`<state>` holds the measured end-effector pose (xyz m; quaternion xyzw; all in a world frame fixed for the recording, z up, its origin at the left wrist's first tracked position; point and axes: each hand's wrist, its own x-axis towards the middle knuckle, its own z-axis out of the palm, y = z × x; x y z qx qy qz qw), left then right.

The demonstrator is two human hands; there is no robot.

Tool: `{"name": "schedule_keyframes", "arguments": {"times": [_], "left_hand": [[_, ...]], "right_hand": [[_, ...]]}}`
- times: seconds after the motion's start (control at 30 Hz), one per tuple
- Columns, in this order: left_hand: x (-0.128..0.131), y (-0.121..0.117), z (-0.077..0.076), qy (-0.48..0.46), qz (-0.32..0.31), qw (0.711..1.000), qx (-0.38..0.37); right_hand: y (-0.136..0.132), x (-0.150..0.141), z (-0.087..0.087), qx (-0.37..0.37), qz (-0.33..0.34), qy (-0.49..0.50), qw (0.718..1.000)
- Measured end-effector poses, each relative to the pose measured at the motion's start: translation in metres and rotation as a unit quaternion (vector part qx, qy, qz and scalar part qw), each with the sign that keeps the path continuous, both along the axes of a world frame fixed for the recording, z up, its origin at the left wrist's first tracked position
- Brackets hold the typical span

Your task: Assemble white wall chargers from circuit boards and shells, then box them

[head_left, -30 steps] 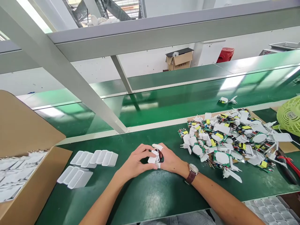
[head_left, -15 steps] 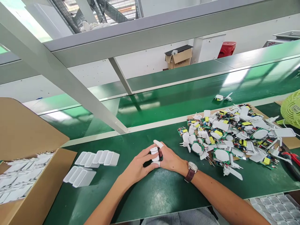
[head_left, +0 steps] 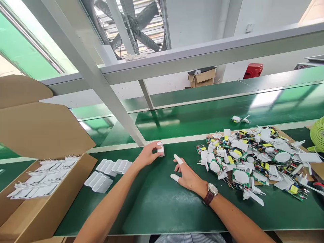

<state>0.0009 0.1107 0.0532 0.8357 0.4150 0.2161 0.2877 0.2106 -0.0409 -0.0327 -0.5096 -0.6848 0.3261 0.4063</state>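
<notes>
At the far side of the green tabletop, my left hand [head_left: 149, 154] is closed around a small white plastic casing [head_left: 161, 151], which appears to rest on the table close to the pale rail. My fingers cover part of it. To its right, my right hand [head_left: 188, 175] is open and holds nothing, thumb and forefinger apart and wearing white finger cots [head_left: 175, 177]. Several white plastic shells [head_left: 102, 182] lie in two rows left of my left forearm. Right of my right hand spreads a pile of green circuit boards with white plastic parts [head_left: 240, 176].
An opened cardboard box [head_left: 63, 189] full of white parts stands at the left. A slanted metal post [head_left: 118, 111] meets the rail. Beyond lies a green conveyor belt [head_left: 192, 119] with one loose board assembly [head_left: 236, 119]. A lime-green fan [head_left: 317, 135] is at the right edge.
My hands have parted. My left hand has carried the white casing away to the far side of the table, while my right hand has let go and opened. The view has shifted.
</notes>
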Motion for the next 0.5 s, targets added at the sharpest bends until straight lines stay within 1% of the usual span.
{"name": "schedule_keyframes", "arguments": {"times": [0.07,0.13,0.3,0.37,0.43,0.5], "left_hand": [[-0.006,0.013,0.002,0.003,0.004,1.000,-0.005],[-0.011,0.019,-0.001,0.001,0.009,1.000,-0.008],[-0.013,0.017,-0.019,-0.007,0.014,1.000,0.002],[-0.010,0.013,-0.021,-0.002,0.008,1.000,0.000],[-0.009,0.010,-0.016,0.005,-0.003,1.000,-0.005],[-0.016,0.007,-0.001,0.022,-0.010,1.000,0.002]], "right_hand": [[-0.001,0.000,0.000,0.011,0.005,-0.006,1.000],[-0.002,-0.001,-0.001,0.015,0.008,-0.007,1.000],[-0.002,0.001,-0.004,0.049,0.032,-0.023,0.998],[-0.003,0.001,-0.003,0.053,0.039,-0.032,0.997],[-0.005,0.002,0.000,0.050,0.041,-0.044,0.997],[-0.005,0.004,0.005,0.051,0.040,-0.060,0.996]]}}
